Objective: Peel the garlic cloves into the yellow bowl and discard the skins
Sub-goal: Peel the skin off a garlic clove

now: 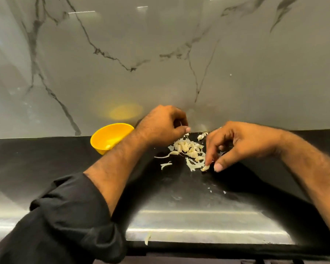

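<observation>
Our right hand (242, 143) reaches down with its forefinger and thumb curled toward each other, the forefinger tip touching a garlic clove (205, 168) on the counter and the thumb tip just beside it; whether the clove is truly pinched or only touched we cannot tell. Our left hand (162, 126) hangs with fingers curled under and thumb pointing toward the pile of garlic (187, 149); something thin and pale shows between its fingers, but it is too blurred for us to say whether anything is held. The pile, a mix of cloves and papery skins, lies on the black countertop (46, 159) between our two hands, and the touched clove sits at the pile's near edge. A few loose skin strips (166, 165) lie just left of the pile. The yellow bowl (111, 137) stands well left of the pile, partly behind our left forearm, tipped slightly, with one pale piece visible inside. Behind the pile rises a grey marble backsplash (160, 54). A black sleeve (65, 216) is pushed up our left arm.
</observation>
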A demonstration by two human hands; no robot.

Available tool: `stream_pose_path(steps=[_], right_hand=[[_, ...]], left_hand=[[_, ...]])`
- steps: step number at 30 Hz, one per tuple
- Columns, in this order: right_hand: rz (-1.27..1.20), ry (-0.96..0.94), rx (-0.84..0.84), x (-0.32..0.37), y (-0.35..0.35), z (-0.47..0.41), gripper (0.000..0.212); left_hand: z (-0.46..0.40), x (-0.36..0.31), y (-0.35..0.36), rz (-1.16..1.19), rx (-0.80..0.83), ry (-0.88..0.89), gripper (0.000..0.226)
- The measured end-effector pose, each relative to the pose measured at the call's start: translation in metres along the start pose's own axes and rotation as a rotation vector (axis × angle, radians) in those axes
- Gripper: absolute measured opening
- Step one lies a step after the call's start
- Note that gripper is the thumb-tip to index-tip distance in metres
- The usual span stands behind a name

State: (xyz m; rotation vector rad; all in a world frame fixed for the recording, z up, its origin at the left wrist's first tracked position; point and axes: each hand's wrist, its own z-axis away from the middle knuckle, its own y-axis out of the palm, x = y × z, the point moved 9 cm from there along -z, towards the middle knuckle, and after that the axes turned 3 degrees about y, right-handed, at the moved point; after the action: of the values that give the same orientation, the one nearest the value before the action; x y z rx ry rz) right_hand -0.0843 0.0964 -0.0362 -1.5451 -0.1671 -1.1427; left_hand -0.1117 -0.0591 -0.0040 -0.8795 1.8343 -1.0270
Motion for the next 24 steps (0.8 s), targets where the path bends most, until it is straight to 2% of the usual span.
stream_pose_path(steps=[3, 5, 10, 14, 18, 21, 24], right_hand=[[0.131, 0.016, 0.061, 0.001, 0.015, -0.007, 0.025], [0.191, 0.033, 0.036, 0.000, 0.014, -0.010, 0.025], [0.080, 0.053, -0.082, -0.002, 0.001, -0.007, 0.030], [0.289, 0.121, -0.072, -0.011, 0.004, -0.013, 0.017], [0.314, 0.131, -0.108, -0.015, 0.004, -0.013, 0.010], [0.145, 0.068, -0.229, -0.007, -0.011, -0.006, 0.002], [0.139, 0.090, -0.408, -0.012, -0.034, -0.001, 0.010]], left_hand=[[0.005, 0.008, -0.003, 0.205, -0.047, -0.005, 0.016], [0.006, 0.007, -0.005, 0.313, -0.076, 0.001, 0.015], [0.006, -0.005, 0.006, 0.298, -0.034, 0.066, 0.012], [0.007, 0.000, 0.006, 0.304, -0.030, 0.053, 0.013], [0.006, 0.003, 0.005, 0.319, -0.037, 0.054, 0.013], [0.007, 0.003, 0.005, 0.329, -0.030, 0.045, 0.014], [0.007, 0.003, 0.005, 0.342, -0.046, 0.031, 0.014]])
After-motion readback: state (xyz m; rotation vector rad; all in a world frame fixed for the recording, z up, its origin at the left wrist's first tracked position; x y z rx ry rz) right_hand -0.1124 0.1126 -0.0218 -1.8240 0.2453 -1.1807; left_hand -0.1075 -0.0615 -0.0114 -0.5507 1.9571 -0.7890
